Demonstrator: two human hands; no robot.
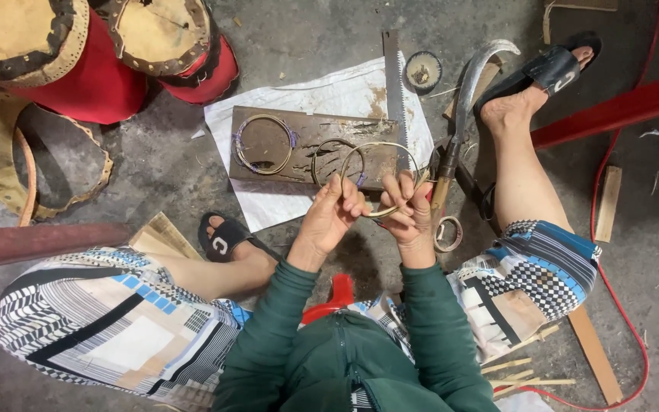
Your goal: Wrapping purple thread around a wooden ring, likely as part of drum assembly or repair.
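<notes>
Hands — both on bamboo ring

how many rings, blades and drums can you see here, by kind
rings held in the left hand and right hand: 1
rings on the board: 2
saw: 1
sickle: 1
red drums: 2
total: 7

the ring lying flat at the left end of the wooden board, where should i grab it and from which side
Probably best to take the ring from above, pinching its bare near-left arc. It lies flat on the wooden board, so only the top is open. The right edge carries a purple wrap, and the saw and curved knife lie further right. Both hands, the left hand and right hand, are on another ring.
</notes>
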